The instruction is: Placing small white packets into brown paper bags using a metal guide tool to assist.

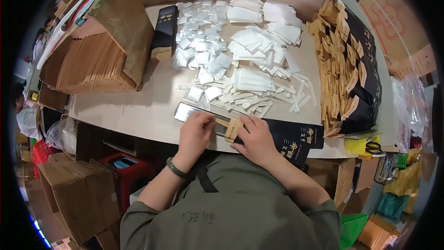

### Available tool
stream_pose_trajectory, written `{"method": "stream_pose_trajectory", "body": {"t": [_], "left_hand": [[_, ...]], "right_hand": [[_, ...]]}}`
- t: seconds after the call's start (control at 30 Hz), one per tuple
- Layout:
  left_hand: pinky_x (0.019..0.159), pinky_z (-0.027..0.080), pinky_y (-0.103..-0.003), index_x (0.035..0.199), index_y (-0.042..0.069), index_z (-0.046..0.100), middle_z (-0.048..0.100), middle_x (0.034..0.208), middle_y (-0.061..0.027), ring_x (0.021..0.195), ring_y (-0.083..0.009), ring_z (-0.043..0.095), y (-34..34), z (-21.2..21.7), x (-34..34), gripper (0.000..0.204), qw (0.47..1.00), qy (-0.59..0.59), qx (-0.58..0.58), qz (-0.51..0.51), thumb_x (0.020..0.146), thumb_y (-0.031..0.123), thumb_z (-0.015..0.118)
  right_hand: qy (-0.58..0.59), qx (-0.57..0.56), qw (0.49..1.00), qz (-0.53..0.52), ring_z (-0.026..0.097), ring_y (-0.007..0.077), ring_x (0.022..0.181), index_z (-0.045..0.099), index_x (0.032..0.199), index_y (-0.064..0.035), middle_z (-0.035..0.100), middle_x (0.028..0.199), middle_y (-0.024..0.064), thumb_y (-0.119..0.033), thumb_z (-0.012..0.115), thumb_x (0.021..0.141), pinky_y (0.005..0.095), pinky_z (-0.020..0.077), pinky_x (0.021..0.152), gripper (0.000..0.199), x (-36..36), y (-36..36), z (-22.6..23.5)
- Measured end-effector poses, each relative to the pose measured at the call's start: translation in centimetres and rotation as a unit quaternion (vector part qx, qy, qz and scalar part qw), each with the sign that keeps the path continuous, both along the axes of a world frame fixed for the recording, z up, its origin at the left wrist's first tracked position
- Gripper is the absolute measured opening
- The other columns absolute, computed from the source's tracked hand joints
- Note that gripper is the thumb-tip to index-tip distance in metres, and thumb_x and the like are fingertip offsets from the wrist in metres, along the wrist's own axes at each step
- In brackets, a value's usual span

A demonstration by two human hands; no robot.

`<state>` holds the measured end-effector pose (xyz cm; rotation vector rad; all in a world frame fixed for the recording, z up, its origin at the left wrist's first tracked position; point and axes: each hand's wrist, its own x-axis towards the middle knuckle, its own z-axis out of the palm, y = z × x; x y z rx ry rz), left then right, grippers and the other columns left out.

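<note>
In front of me, my right hand [254, 140] is closed on a black paper sleeve [280, 132] with a kraft-coloured end [233, 130]. My left hand [198, 135] pinches thin wooden sticks [222, 122], which look like chopsticks, at the mouth of that sleeve. The fingertips partly hide the sticks. Beneath both hands a shiny silver strip [184, 111] lies along the table's near edge. More black sleeves [296, 152] lie under and beside my right hand. Just beyond sit small white packets [213, 93] and loose pale flat strips [247, 103].
A carton [132, 23] packed with brown card pieces stands at the left, beside a black printed sleeve [164, 32]. Silvery packets [200, 41] and white paper stacks [245, 7] cover the middle. Kraft-ended black sleeves [340, 69] pile up right; scissors [373, 147] hang at the right edge.
</note>
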<state>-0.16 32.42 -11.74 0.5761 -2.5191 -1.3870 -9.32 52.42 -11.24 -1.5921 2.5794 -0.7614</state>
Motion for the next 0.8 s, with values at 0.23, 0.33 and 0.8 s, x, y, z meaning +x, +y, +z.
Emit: {"method": "stream_pose_trajectory", "body": {"t": [0.23, 0.33, 0.8], "left_hand": [[0.090, 0.051, -0.039, 0.135, 0.001, 0.051, 0.064, 0.106, -0.0176, 0.096, -0.0321, 0.064, 0.4, 2.2, 2.4, 0.068, 0.971, 0.060, -0.138, -0.187, 0.078, 0.023, 0.080], [0.078, 0.052, -0.039, 0.123, 0.005, 0.059, 0.064, 0.097, -0.0173, 0.086, -0.0336, 0.063, -1.2, 4.9, 2.5, 0.065, 0.873, 0.115, -0.403, -0.249, 0.066, 0.022, 0.085], [0.100, 0.044, -0.032, 0.132, 0.000, 0.051, 0.061, 0.121, -0.0091, 0.112, -0.0169, 0.057, 4.2, 1.0, -1.3, 0.061, 0.911, 0.036, 0.160, -0.378, 0.078, 0.009, 0.077]], "right_hand": [[-0.054, -0.149, 0.987, 0.026, 0.060, 0.0343, 0.095, 0.062, 0.086, -0.0060, 0.060, 0.102, 0.0185, -0.014, 0.070, 0.071, 0.0478, 0.0461, 0.083, 0.019, 1.6, -0.7, -2.1], [-0.058, -0.128, 0.985, 0.101, 0.063, 0.0324, 0.086, 0.063, 0.073, -0.0033, 0.061, 0.100, 0.0197, -0.015, 0.066, 0.072, 0.0452, 0.0498, 0.077, 0.012, 2.2, -1.6, 1.4], [-0.074, 0.033, 0.988, 0.133, 0.053, 0.0393, 0.121, 0.068, 0.101, -0.0037, 0.055, 0.128, 0.0218, -0.041, 0.086, 0.066, 0.0470, 0.0436, 0.102, 0.054, -6.0, 8.3, 2.4]]}}
